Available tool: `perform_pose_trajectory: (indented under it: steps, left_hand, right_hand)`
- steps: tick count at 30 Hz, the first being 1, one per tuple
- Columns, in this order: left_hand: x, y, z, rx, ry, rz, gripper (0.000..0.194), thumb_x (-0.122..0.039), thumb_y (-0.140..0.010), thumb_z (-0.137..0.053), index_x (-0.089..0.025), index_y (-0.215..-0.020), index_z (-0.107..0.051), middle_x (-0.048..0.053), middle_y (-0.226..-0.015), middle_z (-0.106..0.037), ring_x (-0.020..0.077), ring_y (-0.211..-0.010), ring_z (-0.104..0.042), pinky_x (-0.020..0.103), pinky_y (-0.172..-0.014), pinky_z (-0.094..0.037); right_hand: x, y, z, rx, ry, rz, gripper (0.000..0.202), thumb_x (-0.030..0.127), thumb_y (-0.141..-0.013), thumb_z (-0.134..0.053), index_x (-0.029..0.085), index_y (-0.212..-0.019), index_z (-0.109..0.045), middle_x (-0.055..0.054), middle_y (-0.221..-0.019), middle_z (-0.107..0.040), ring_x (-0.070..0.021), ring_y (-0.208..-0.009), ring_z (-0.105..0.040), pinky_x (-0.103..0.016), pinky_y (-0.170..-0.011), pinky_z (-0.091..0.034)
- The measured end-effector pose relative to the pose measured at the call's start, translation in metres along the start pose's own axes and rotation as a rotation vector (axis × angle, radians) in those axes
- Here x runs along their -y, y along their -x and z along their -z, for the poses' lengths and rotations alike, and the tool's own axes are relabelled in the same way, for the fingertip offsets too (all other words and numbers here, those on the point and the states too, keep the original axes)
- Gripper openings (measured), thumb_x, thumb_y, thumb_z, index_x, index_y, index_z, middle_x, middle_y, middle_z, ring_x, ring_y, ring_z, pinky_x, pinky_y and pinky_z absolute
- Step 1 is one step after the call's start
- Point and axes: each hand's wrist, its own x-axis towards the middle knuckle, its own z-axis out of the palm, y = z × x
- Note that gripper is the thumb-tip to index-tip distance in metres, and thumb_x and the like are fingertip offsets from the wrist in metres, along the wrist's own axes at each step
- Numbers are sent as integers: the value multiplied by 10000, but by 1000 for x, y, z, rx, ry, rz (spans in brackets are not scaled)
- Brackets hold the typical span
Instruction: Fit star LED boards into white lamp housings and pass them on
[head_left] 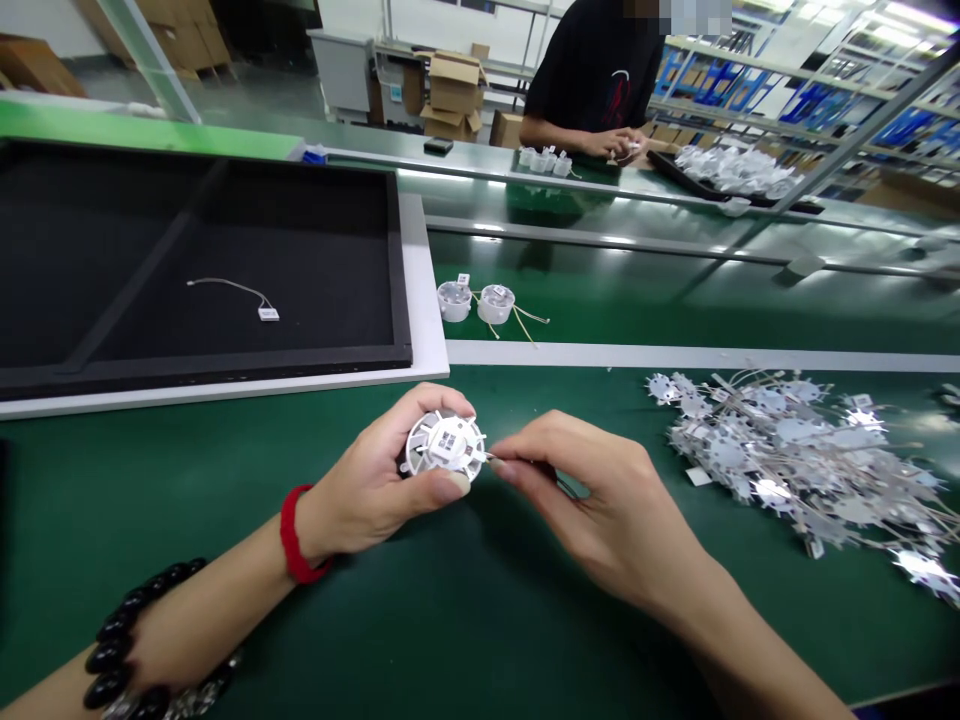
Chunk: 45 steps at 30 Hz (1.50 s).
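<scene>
Round white plastic housing [445,445] with a star-shaped plate and a square printed label is held above a green worktop [315,640], near the middle of the bench's front edge area. The left hand [390,465] cups it, fingers behind and thumb along the near rim. The right hand [592,490] pinches a thin wire [491,457] between thumb and forefinger at the housing's right side.

To the right lies a loose heap of silvery star-shaped plates [795,450] tangled with pale leads. Beyond the hands, two round white housings [475,302] with trailing wires stand side by side on green surface past the white-edged black tray [315,240]. Inside that tray rests a small white labelled part [268,313] with a wire.

Across the line, a person in a dark shirt [596,65] works with both hands near a small group of white housings [545,161] and a dark tray [675,178] piled with white pieces [735,168]. Cardboard boxes [454,90] and shelving [847,75] stand behind.
</scene>
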Motion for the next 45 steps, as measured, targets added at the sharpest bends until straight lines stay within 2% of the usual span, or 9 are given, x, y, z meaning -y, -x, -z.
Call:
perform_pose_trajectory:
  steps: [5,12,17,23,26,32,36,42,45]
  left_hand:
    - [-3,-1,0,-15,17,-9,384,-522,-918,-699,-322,-1210,-549,-19,-938,-546,106,-729,-475,203,-655,-414]
    - [-6,-3,0,-23,-12,-63,395,-523,-887,-734,-318,-1190,-584,-8,-1003,-551,112,-768,-513,203,-688,-440]
    - [-6,-1,1,-21,16,-51,401,-522,-875,-749,-319,-1186,-598,-6,-999,-556,116,-771,-504,202,-685,-435]
    - [-5,-1,-5,-79,215,61,441,-595,-850,-736,-307,-1162,-620,-3,-973,-577,129,-788,-512,204,-698,-452]
    - [-6,-3,-9,-99,280,91,446,-608,-833,-745,-289,-1127,-640,4,-965,-598,136,-792,-531,205,-693,-464]
    - [-5,-4,-8,-80,273,116,497,-633,-809,-753,-258,-1118,-645,17,-927,-610,137,-753,-535,211,-660,-458]
    - [-5,-3,-7,-82,275,103,529,-643,-800,-756,-237,-1119,-641,29,-916,-607,142,-740,-535,219,-644,-456]
    - [-5,-3,-8,-71,295,81,520,-626,-795,-771,-236,-1114,-644,41,-940,-602,153,-761,-539,232,-658,-466]
    - [-5,-2,-4,-54,227,61,500,-613,-825,-751,-238,-1133,-629,37,-934,-595,146,-746,-521,230,-654,-452]
  right_hand:
    - [0,1,-3,-22,8,17,124,93,-961,-562,166,-897,-640,9,-827,-664,-83,-732,-596,-194,-651,-439]
    - [6,0,1,11,-32,-86,153,123,-963,-542,185,-839,-607,25,-781,-623,-79,-673,-558,-205,-612,-414]
    - [9,0,-2,36,-79,-112,165,103,-954,-544,187,-816,-573,57,-709,-587,-56,-577,-469,-183,-520,-346]
    - [7,4,-13,-49,45,62,163,52,-925,-491,160,-844,-580,34,-707,-584,-67,-589,-472,-195,-549,-366]
    - [9,5,-12,-78,102,125,184,42,-915,-464,157,-822,-572,39,-669,-551,-70,-556,-428,-213,-534,-347]
    - [16,4,-6,-27,-109,-39,154,108,-943,-508,185,-810,-514,92,-598,-426,-42,-489,-360,-183,-453,-265]
    - [18,4,-5,28,-190,-94,168,132,-956,-502,198,-802,-487,95,-580,-387,-47,-482,-335,-192,-444,-236]
    - [16,5,-7,90,-261,-163,173,168,-980,-487,209,-812,-474,89,-577,-392,-67,-501,-339,-219,-471,-246]
    - [15,3,-7,127,-366,-259,143,234,-1002,-482,210,-872,-537,77,-598,-428,-81,-517,-369,-223,-480,-273]
